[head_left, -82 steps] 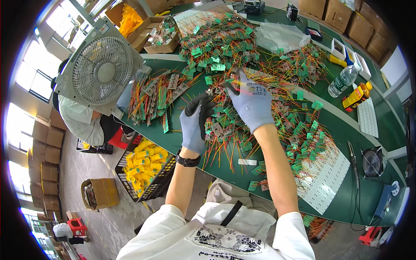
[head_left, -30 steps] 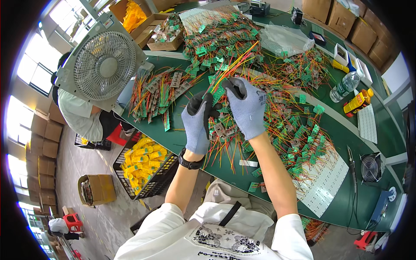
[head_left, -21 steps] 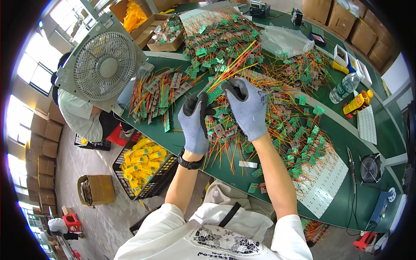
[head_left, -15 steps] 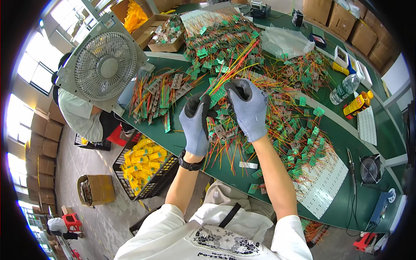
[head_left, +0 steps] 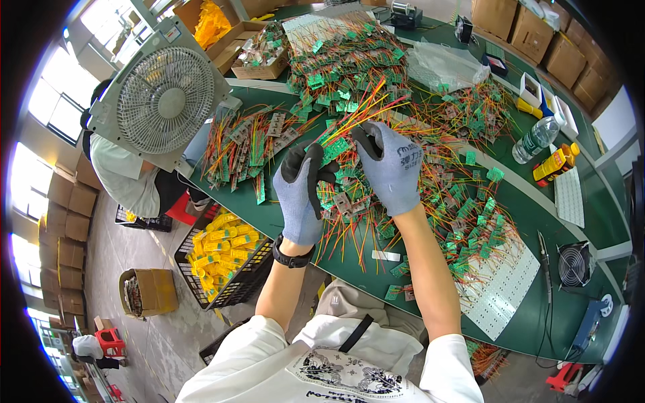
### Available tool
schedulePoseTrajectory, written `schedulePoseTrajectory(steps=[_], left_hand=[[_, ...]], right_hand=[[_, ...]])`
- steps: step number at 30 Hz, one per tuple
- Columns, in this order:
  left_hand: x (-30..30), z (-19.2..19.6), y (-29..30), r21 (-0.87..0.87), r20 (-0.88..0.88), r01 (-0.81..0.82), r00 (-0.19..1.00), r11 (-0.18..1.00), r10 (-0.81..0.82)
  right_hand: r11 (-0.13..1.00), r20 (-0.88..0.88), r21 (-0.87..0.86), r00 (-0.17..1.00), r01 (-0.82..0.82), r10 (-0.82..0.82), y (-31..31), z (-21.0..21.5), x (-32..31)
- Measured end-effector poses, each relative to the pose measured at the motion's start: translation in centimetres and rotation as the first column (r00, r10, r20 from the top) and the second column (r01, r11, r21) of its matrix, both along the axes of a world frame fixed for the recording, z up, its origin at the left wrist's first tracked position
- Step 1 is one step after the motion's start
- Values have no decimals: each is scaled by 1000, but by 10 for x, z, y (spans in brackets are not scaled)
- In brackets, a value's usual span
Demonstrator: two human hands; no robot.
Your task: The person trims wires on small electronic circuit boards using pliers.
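Both forearms come up from the lower edge and meet above the middle of the green table (head_left: 269, 218). The left hand (head_left: 300, 195), in a grey knitted glove with black fingertips, is raised with its back to the camera, and the fingers are curled around the lower end of a bundle of wires (head_left: 359, 117). A black wristband sits on this wrist. The right hand (head_left: 391, 168), in the same kind of glove, is bent at the wrist, and its thumb and fingers are closed on the same bundle just beside the left hand.

The bundle is made of thin, stiff red, yellow and orange wires with a small green circuit board (head_left: 336, 149) at the base. The wires fan upward and to the right, away from both hands. How many boards are in the grip is hard to tell, because the gloves cover them.

Under the hands lies a thick heap of similar boards and wires (head_left: 463, 208). A white perforated panel (head_left: 500, 285) lies near the right elbow, and a grey fan (head_left: 161, 101) stands at the left of the table.
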State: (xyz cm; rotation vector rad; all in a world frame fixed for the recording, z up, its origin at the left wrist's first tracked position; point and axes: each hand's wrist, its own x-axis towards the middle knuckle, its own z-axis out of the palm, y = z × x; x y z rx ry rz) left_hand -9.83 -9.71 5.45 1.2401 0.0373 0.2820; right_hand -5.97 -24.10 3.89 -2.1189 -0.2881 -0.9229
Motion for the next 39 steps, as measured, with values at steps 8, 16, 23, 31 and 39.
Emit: schedulePoseTrajectory(steps=[8, 16, 23, 31, 39], left_hand=[[8, -15, 10, 26, -46, -11, 999, 1000, 12], [10, -17, 0, 51, -66, 140, 988, 989, -137], [21, -39, 4, 59, -12, 95, 995, 994, -94], [33, -48, 14, 522, 70, 7, 996, 853, -51], [-23, -63, 88, 840, 327, -437, 881, 323, 343]], right_hand=[[965, -458, -257, 873, 53, -170, -3, 16, -7], [817, -308, 515, 833, -259, 459, 1, -1, -3], [987, -273, 28, 949, -155, 157, 8, -7, -2], [883, -380, -462, 883, 77, -276, 11, 1, -2], [977, -228, -98, 951, 191, -209, -9, 20, -7]])
